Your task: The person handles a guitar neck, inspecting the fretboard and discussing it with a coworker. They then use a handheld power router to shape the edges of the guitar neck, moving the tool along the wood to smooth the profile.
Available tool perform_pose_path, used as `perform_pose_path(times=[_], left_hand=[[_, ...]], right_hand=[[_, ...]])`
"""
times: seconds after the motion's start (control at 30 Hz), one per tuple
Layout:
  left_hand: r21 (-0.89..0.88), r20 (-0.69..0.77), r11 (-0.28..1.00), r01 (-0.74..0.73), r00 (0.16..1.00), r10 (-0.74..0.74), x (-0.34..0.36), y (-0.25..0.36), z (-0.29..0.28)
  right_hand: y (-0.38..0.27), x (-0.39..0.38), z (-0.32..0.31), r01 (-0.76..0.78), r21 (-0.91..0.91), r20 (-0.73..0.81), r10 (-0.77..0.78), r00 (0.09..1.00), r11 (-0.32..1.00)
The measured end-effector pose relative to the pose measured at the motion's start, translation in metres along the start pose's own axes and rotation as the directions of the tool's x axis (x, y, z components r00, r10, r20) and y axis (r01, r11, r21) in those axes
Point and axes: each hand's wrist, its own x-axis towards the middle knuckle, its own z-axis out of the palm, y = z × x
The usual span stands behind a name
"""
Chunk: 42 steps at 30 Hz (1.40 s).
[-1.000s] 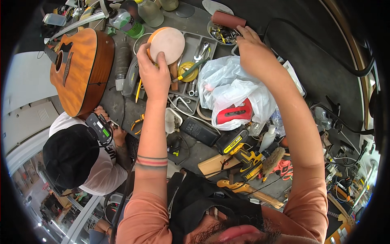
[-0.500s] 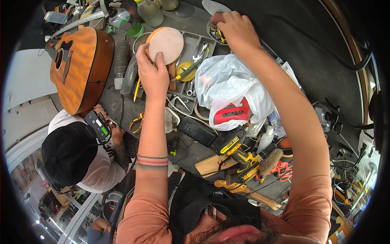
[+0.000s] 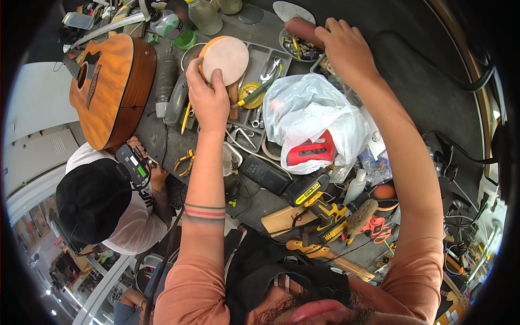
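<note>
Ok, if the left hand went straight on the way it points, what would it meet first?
Beyond the pale round disc it holds, the left hand would probably meet the clear bottle near the picture's top, though the hand's height is hard to judge.

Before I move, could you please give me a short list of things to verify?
1. Left grip holding the pale round disc: ok.
2. Right grip firm on the reddish-brown roll: cannot tell, fingers hide the contact.
3. Bowl of small parts uncovered: not ok, the roll overlaps it in view.
4. Co-worker's hands apart from both grips: ok, near the guitar.
5. Yellow power tool apart from both grips: ok.
</note>
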Motion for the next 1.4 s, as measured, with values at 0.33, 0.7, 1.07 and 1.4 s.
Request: perform_pose_path(times=[0.33, 0.7, 1.07, 1.4], left_hand=[[-0.087, -0.011, 0.995, 0.046, 0.999, -0.047, 0.001, 0.007, 0.001], [0.102, 0.257, 0.89, -0.445, 0.876, 0.409, -0.017, 0.055, 0.005], [-0.255, 0.314, 0.966, -0.039, 0.942, 0.12, -0.145, 0.156, -0.119], [-0.526, 0.24, 0.823, 0.213, 0.966, -0.097, -0.384, 0.29, -0.24]], right_hand=[[-0.017, -0.016, -0.005, -0.074, 0.126, -0.094, 0.086, 0.992, 0.989], [-0.099, -0.111, -0.132, -0.184, 0.327, -0.032, 0.205, 0.978, 0.927], [-0.171, -0.227, -0.222, -0.235, 0.516, -0.045, 0.299, 0.953, 0.824], [-0.234, -0.411, -0.308, -0.177, 0.683, 0.097, 0.152, 0.984, 0.708]])
